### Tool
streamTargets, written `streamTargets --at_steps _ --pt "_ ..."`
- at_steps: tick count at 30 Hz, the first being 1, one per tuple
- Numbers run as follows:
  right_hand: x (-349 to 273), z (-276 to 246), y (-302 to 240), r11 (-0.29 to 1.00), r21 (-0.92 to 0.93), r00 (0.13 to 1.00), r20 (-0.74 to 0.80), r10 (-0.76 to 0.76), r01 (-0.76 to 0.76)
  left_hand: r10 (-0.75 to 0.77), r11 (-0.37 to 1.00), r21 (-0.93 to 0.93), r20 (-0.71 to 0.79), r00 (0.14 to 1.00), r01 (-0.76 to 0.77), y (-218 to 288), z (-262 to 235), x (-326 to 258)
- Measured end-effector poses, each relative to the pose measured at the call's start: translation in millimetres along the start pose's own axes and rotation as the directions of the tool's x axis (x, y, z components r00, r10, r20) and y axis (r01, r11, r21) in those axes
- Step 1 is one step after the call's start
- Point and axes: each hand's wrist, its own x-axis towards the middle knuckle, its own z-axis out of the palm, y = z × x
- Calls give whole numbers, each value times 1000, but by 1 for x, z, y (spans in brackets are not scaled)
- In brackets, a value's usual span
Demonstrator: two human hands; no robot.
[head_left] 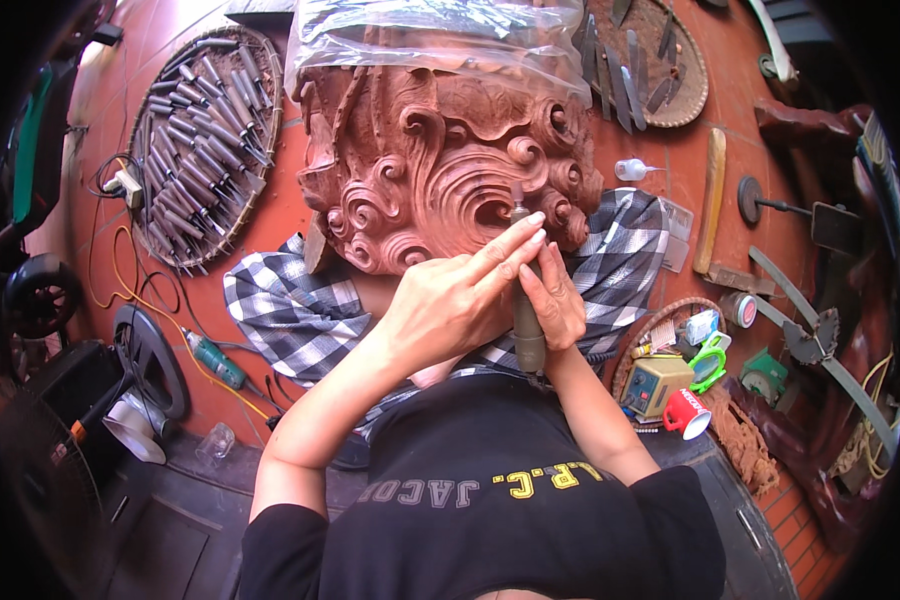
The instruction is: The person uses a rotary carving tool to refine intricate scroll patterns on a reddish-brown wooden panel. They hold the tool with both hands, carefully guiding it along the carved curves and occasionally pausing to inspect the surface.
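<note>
Chisels (185, 150) crowd a round basket (276, 100), upper left of frame; green power tool (215, 360) lies lower left. Reddish-brown carving (415, 220), deeply swirled, fills upper centre; clear plastic sheet (430, 40) covers its top, hiding that part. Below the swirls, left hand (440, 305) lies across grey handpiece (530, 335), fingers straight and pressed together, thumb hidden; right hand (562, 305) presses from the other side, pinching it between both. Step looks like detailing a swirl; tip contact cannot be told. Next move seems to call for a steady angle. Clear bottle (630, 170), upper right; red mug (686, 412) beside control box (658, 388), lower right.
</note>
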Motion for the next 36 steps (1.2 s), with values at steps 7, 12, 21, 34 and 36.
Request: streamTargets --at_steps 7,12,21,34,36 --pt "11 5 5 985 141 989 103 -110 95 -37 998 39 -78 996 41 -5 -5 -19" --pt "16 7 9 959 210 956 181 -231 192 -57 997 47 -166 985 66 -6 -4 -39" --pt "17 9 10 969 172 959 190 -209 177 -77 997 9 -145 987 79 -11 -4 -34" --pt "13 3 6 998 42 998 36 -49 48 46 999 -14 -84 995 -47 -14 5 -3" --pt "13 2 5 999 36 999 24 -37 37 36 999 0 -49 998 -36 -12 2 -2"
